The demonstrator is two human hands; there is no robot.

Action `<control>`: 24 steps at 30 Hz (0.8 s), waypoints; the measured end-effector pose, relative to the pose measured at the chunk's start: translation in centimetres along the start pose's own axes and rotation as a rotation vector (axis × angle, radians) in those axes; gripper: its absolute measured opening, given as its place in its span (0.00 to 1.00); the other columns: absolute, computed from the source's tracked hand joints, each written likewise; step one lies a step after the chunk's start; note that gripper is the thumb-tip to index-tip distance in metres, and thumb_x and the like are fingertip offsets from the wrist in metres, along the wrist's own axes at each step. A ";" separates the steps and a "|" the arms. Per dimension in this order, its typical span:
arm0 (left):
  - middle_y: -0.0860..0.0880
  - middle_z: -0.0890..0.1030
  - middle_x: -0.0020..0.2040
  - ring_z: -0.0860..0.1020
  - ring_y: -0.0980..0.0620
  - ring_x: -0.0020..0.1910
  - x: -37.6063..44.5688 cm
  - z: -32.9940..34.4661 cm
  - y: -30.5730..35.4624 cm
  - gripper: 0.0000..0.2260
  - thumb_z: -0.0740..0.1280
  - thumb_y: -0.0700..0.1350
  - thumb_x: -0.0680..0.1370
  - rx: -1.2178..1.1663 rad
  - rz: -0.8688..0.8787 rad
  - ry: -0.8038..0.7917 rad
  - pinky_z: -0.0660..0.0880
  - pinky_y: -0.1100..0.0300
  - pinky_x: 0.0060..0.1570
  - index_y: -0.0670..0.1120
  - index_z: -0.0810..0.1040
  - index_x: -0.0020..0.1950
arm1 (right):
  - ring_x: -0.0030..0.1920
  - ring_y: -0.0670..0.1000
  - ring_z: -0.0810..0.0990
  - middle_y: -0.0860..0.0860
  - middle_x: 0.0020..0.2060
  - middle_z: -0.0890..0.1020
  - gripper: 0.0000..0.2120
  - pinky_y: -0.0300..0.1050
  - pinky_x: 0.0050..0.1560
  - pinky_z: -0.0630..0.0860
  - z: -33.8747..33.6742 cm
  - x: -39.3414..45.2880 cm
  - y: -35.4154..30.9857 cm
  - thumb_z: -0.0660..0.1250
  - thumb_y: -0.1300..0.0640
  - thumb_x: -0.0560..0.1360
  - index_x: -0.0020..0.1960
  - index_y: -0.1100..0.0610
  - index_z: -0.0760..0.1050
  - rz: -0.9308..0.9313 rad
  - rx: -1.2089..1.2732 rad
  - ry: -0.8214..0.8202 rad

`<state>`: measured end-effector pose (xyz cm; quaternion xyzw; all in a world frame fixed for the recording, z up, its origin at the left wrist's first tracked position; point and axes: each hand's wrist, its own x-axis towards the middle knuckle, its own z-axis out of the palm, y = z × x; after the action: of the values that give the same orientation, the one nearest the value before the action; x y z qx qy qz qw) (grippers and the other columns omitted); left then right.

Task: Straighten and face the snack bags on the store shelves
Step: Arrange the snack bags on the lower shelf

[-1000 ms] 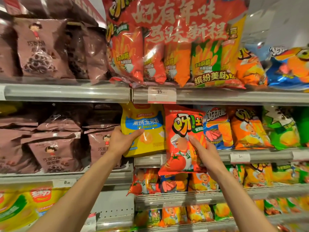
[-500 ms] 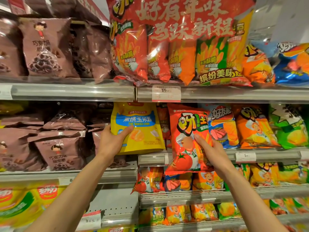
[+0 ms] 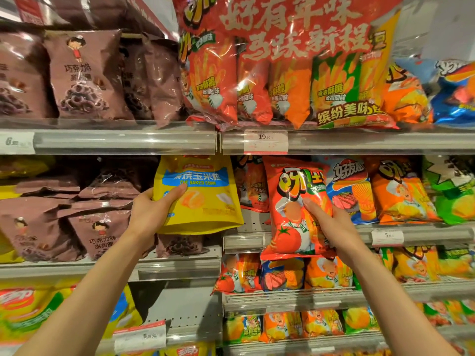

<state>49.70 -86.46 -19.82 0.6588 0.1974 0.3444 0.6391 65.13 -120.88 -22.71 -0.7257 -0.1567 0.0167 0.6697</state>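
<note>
The left hand [image 3: 147, 214] grips the yellow "THE BAKED CORN" pouch [image 3: 203, 196]; the right hand [image 3: 331, 227] pinches the red tomato bag [image 3: 290, 209] beside it

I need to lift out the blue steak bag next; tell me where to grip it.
Pinch the blue steak bag at its top edge, coming from the front. The right hand and red tomato bag cover its lower left, and an orange bag crowds its right side.
</note>
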 end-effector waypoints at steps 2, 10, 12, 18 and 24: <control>0.54 0.88 0.41 0.87 0.54 0.37 -0.3 -0.8 0.1 0.14 0.79 0.55 0.71 0.015 0.005 -0.009 0.80 0.61 0.30 0.50 0.84 0.51 | 0.43 0.45 0.88 0.45 0.43 0.89 0.20 0.42 0.42 0.80 0.8 0.0 -0.5 0.72 0.35 0.72 0.53 0.50 0.84 0.003 -0.024 0.009; 0.50 0.88 0.41 0.87 0.51 0.35 -1.8 -4.2 0.5 0.22 0.78 0.58 0.63 -0.050 -0.006 -0.037 0.79 0.60 0.27 0.49 0.85 0.52 | 0.49 0.49 0.86 0.50 0.48 0.88 0.29 0.52 0.53 0.82 6.6 1.3 -1.7 0.72 0.30 0.70 0.55 0.54 0.83 -0.052 -0.091 0.142; 0.49 0.88 0.43 0.87 0.49 0.38 -1.8 -5.2 0.5 0.23 0.78 0.60 0.63 -0.021 -0.005 -0.020 0.81 0.57 0.31 0.50 0.85 0.53 | 0.45 0.38 0.84 0.40 0.44 0.87 0.23 0.48 0.49 0.79 8.6 1.9 -2.0 0.72 0.32 0.72 0.52 0.51 0.83 -0.111 -0.121 0.178; 0.49 0.88 0.42 0.87 0.49 0.37 -2.4 -6.3 0.1 0.22 0.78 0.60 0.63 0.033 0.026 -0.027 0.80 0.59 0.26 0.48 0.85 0.51 | 0.63 0.59 0.78 0.57 0.61 0.81 0.34 0.45 0.55 0.70 14.2 3.2 -2.4 0.69 0.35 0.76 0.68 0.61 0.73 -0.123 -0.227 0.218; 0.51 0.88 0.42 0.87 0.50 0.38 -2.7 -5.7 -0.9 0.22 0.79 0.58 0.64 0.033 0.058 -0.050 0.80 0.61 0.28 0.49 0.84 0.52 | 0.77 0.57 0.66 0.57 0.77 0.67 0.49 0.51 0.74 0.66 14.5 2.7 -1.7 0.67 0.30 0.74 0.81 0.61 0.55 -0.128 -0.264 0.127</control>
<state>43.99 -84.23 -21.51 0.6830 0.1678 0.3430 0.6227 63.99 -106.07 -22.07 -0.7954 -0.1607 -0.0926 0.5769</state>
